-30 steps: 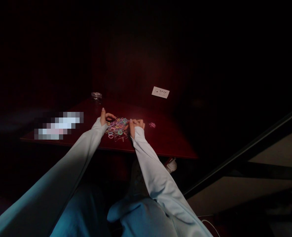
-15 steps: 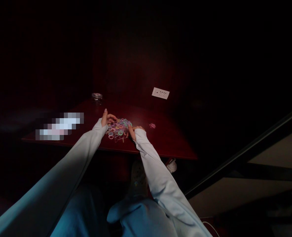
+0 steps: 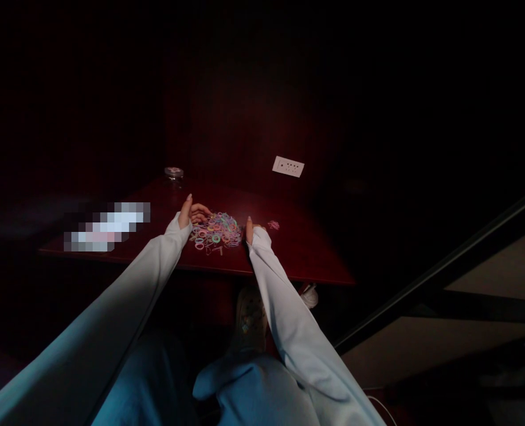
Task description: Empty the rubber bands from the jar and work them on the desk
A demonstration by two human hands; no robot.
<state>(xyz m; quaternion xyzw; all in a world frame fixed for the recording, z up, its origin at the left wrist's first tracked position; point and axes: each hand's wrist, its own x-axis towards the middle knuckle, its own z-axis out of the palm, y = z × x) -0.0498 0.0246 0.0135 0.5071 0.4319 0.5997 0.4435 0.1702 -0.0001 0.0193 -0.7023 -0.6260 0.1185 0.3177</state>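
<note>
While a pixelated bright patch point(image 3: 112, 226) covers part of the left end of a dark red table point(image 3: 316, 257), a clear lidded jar point(image 3: 174, 176) stands farther back, near the table's far left. Next comes the left hand point(image 3: 193, 214), open, its thumb upright and apart from its fingers, which curve rightward to the left edge of a pile of coloured bands point(image 3: 218, 229); whether the fingertips touch it is too small to tell. The pile lies on the table between the two hands, to the right of one and to the left of the other, a loose, roughly round spread with no clear long axis. Just beside its right edge is the right hand point(image 3: 249, 229), thumb up; its fingers are mostly hidden behind the thumb and the pale sleeve point(image 3: 284, 307), so whether it is open or closed on anything cannot be told. Just past that hand, to its right, lies a small pink cluster point(image 3: 274, 225), apart from the main pile and much nearer the right hand than the left. A white socket point(image 3: 288, 167) sits on the wall point(image 3: 245, 130) behind.
</note>
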